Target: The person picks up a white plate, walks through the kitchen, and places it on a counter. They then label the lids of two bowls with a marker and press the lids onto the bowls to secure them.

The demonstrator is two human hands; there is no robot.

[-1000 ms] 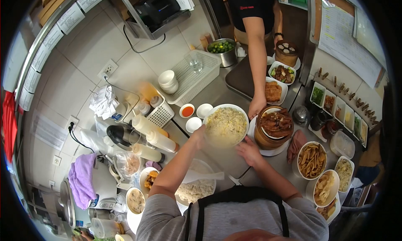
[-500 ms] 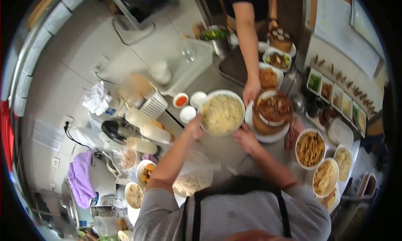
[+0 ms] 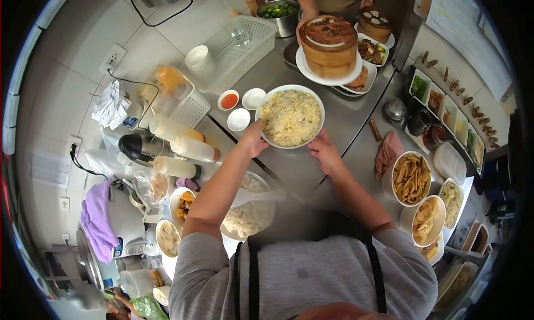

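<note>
A heaped bowl of fried rice (image 3: 290, 117) is gripped at its rim by the left hand (image 3: 253, 140) and right hand (image 3: 324, 151) above the steel counter (image 3: 339, 117), plated but seemingly not yet handed over.

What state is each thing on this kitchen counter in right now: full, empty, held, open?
Bowl of fried rice: full, held at both sides.
Left hand: gripping the bowl's rim.
Right hand: gripping the bowl's rim.
Bamboo steamer: open, filled with meat, on a plate, another person's hand on it.
Sauce dish: filled with red sauce.
White basket: holds one glass.
Bowl of noodles: full, untouched.
</note>
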